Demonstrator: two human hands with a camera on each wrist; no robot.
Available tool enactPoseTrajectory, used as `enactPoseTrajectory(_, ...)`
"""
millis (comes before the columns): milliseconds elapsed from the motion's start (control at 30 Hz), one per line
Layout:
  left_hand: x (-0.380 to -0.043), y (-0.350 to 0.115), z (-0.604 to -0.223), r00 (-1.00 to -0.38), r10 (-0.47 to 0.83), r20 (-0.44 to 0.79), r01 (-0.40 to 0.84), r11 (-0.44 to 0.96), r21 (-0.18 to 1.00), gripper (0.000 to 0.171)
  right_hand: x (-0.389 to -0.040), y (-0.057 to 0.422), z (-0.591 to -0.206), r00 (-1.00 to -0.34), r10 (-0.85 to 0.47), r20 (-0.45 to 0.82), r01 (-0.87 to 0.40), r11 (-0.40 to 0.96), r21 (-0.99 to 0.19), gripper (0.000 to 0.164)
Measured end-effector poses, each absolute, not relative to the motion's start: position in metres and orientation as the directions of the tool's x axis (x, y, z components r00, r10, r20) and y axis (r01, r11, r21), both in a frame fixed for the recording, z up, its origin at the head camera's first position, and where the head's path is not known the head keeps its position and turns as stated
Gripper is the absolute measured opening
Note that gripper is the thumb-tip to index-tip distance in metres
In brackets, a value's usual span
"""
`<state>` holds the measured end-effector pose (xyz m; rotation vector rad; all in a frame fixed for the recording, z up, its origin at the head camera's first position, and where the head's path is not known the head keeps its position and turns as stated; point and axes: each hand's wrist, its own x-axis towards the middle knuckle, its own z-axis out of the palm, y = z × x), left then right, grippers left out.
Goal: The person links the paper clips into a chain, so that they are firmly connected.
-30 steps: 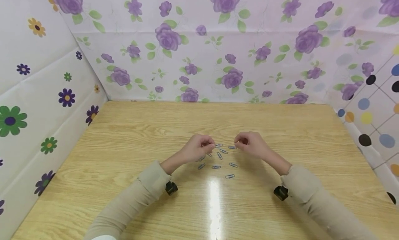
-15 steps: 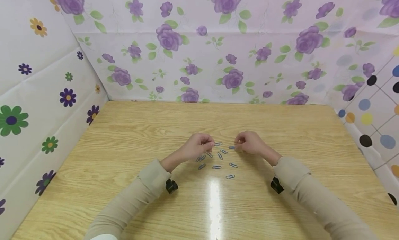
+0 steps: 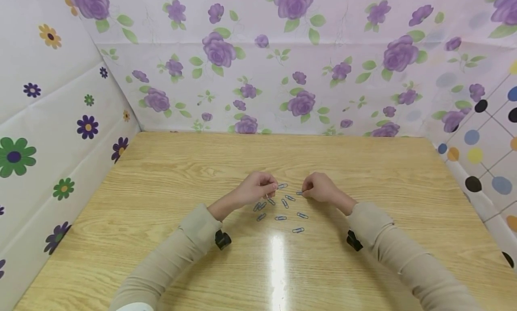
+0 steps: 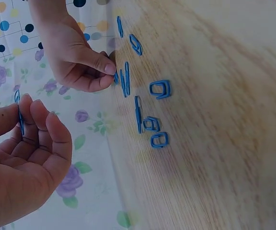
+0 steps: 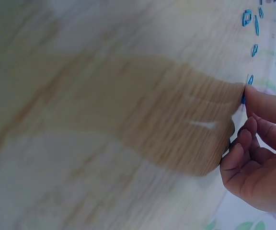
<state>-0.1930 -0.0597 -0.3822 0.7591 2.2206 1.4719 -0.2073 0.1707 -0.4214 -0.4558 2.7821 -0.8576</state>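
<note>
In the left wrist view my left hand (image 4: pixel 30 163) pinches a blue paper clip (image 4: pixel 19 112) between thumb and index finger, above the table. The same hand (image 3: pixel 257 189) appears left of centre in the head view, with that clip (image 3: pixel 282 186) sticking out to the right. My right hand (image 3: pixel 323 188) is low at the tabletop, its thumb and finger pinching the end of another blue paper clip (image 3: pixel 299 193). In the right wrist view the right thumb lies against this clip (image 5: pixel 244 98) at the wood surface. Several more paper clips (image 3: pixel 290 197) lie loosely between and below the hands.
The wooden table (image 3: pixel 181 167) has a bright reflection near the front. Flowered cloth (image 3: pixel 258 77) rises behind it, with patterned sheets at both sides. A black wrist camera (image 3: pixel 222 240) sits under the left sleeve, and another (image 3: pixel 354 240) under the right.
The right forearm has swung inward and the right hand has shifted slightly left onto the clip. The left hand has stayed almost still, its clip tilting up a little.
</note>
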Motion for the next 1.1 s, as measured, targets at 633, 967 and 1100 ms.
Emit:
enactPoseTrajectory(633,-0.189,-0.059,-0.372,-0.794,0.606,-0.052,0.196,0.336,0.921,0.015,-0.192,0.174,-0.416,-0.906,-0.424,-0.018,-0.320,0.711,-0.626,0.013)
enactPoseTrajectory(967,-0.176,-0.058,-0.351,-0.796,0.603,-0.056,0.197,0.345,0.918,0.016,-0.177,0.173,-0.400,-0.882,-0.465,0.082,-0.389,0.618,-0.683,0.009)
enactPoseTrajectory(1100,-0.181,-0.057,-0.357,-0.790,0.611,-0.058,0.202,0.349,0.915,0.017,-0.171,0.172,-0.393,-0.883,-0.459,0.101,-0.392,0.600,-0.698,0.006)
